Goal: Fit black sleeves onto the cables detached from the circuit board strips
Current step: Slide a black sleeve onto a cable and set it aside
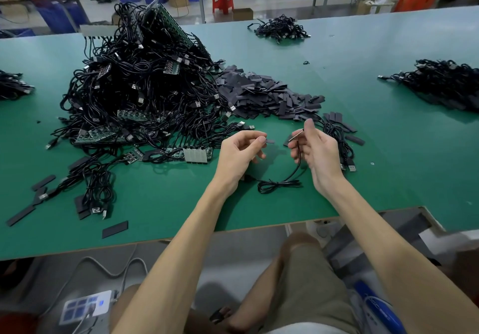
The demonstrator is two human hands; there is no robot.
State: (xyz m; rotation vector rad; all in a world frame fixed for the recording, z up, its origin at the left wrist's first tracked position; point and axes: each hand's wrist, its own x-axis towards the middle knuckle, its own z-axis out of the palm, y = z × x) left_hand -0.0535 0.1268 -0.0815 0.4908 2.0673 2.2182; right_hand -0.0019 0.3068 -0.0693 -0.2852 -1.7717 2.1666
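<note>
Head view: the left hand's (241, 149) grip pinches a sleeve (269, 141). The right hand (315, 149) pinches the cable (294, 172) near its tip, above the counter (388, 165). The cable looks light and floppy, so hold it close to the tip.

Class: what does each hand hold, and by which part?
The left hand pinches a black sleeve by one end. The right hand pinches a cable near its free end.
</note>
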